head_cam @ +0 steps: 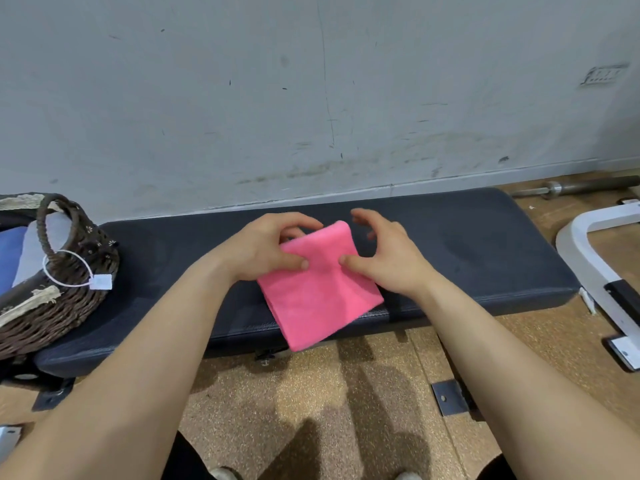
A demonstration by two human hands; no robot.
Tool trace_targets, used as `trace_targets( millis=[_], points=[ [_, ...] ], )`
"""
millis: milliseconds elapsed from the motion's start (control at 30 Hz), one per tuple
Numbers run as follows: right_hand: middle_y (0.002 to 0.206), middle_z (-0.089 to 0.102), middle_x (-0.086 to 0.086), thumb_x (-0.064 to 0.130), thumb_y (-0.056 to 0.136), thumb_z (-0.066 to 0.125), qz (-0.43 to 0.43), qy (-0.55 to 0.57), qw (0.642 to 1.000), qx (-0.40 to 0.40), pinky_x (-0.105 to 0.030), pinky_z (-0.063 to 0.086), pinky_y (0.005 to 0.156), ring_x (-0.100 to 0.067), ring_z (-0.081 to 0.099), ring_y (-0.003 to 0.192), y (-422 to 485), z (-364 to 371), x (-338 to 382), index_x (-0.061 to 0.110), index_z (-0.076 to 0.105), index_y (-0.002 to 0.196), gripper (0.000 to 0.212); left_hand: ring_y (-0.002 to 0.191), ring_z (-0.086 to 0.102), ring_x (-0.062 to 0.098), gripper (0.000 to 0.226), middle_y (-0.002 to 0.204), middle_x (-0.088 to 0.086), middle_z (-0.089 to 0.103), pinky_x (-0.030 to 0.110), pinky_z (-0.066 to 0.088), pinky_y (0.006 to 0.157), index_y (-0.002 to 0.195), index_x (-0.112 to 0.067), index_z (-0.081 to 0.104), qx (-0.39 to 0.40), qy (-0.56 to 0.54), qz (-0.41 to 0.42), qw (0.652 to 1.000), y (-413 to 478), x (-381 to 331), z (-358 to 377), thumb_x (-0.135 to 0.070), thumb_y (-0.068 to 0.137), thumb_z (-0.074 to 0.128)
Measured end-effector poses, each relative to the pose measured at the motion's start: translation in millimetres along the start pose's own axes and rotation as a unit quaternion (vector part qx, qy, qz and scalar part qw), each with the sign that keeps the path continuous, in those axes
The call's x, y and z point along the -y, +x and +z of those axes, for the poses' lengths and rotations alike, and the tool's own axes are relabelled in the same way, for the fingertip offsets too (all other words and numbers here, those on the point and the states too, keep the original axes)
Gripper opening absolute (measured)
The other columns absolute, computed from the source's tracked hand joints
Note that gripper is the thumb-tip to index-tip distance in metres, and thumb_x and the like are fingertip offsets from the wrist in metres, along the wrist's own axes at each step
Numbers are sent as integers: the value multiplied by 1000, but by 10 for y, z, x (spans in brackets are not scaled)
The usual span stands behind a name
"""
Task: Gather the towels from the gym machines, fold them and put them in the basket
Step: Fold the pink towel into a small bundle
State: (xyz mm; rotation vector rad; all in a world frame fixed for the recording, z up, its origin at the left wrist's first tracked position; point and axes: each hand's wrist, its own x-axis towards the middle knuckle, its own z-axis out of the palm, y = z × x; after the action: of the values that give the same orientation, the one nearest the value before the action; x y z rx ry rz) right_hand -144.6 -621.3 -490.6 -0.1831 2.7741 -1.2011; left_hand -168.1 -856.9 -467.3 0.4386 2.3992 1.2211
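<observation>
A pink towel (318,296), folded into a small square, lies on the dark padded bench (478,247), with its near corner hanging over the front edge. My left hand (263,247) holds the towel's far left part, thumb on top and fingers curled at the far edge. My right hand (384,261) rests its thumb on the towel's right side, and its fingers are loosely curled above the far right corner without touching it. A dark wicker basket (69,306) with a handle and a white tag stands on the bench's left end, with blue and pale cloth inside.
A scuffed grey wall runs directly behind the bench. A steel barbell (571,187) lies on the floor at the far right. A white machine frame (588,261) stands right of the bench. Cork-patterned floor lies in front, with metal bench feet (450,396).
</observation>
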Motion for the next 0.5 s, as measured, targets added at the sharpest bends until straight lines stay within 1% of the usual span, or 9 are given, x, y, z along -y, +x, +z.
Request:
trace_targets(
  millis=[33,100,167,200,267,333,400,467,500],
  points=[
    [133,59,12,30,76,79,11,19,999,30,-36,47,102,-12,53,120,14,-17,-3,28,48,142,73,97,66,1,58,99,-12,73,18,50,84,126,-32,62,15,16,4,1000,4,-31,16,-4,78,79],
    [113,69,12,25,72,79,30,55,996,70,-41,55,93,-8,66,102,41,-19,-15,29,60,125,56,101,64,-2,55,99,-17,72,21,49,89,121,-35,65,2,53,13,999,26,-64,64,-7,76,80],
    [98,73,8,22,72,78,43,56,994,79,-44,58,86,-10,70,91,59,0,-28,27,67,107,38,101,64,1,50,97,-18,72,27,49,92,115,-36,67,-51,83,19,995,54,-36,111,-15,73,83],
    [95,74,5,19,74,78,48,54,995,72,-45,58,85,-13,71,88,68,6,-37,26,68,102,30,101,63,5,47,97,-19,70,29,49,91,113,-38,66,-83,110,8,990,54,-15,130,-22,73,85],
    [92,75,-1,12,78,78,60,68,994,61,-46,58,85,-18,72,85,78,6,-44,20,70,97,22,102,61,10,48,101,-20,65,33,50,88,114,-40,62,-134,194,-60,970,25,22,154,-49,72,82],
    [91,76,-5,7,79,79,77,102,990,62,-43,59,85,-20,74,84,73,-10,-42,15,72,96,20,99,60,15,60,105,-14,63,37,53,84,113,-35,60,-144,241,-161,946,-22,40,165,-72,68,71],
    [89,77,-7,6,79,81,96,134,984,61,-34,60,76,-17,74,79,68,-32,-31,12,73,96,19,94,62,17,63,101,-10,64,38,55,81,105,-29,61,-153,219,-221,938,-70,43,167,-80,68,64],
    [82,75,-6,6,80,80,115,155,979,63,-20,51,57,-8,69,65,62,-56,-19,10,74,95,16,85,63,18,59,96,-4,68,36,54,78,100,-22,63,-174,152,-235,944,-105,51,151,-74,73,65],
    [77,73,-6,6,81,79,124,165,976,65,-17,45,51,-7,64,58,58,-68,-16,8,74,95,14,76,63,18,54,92,2,72,33,53,71,99,-17,65,-176,102,-237,950,-125,48,154,-67,76,68]
  ],
)
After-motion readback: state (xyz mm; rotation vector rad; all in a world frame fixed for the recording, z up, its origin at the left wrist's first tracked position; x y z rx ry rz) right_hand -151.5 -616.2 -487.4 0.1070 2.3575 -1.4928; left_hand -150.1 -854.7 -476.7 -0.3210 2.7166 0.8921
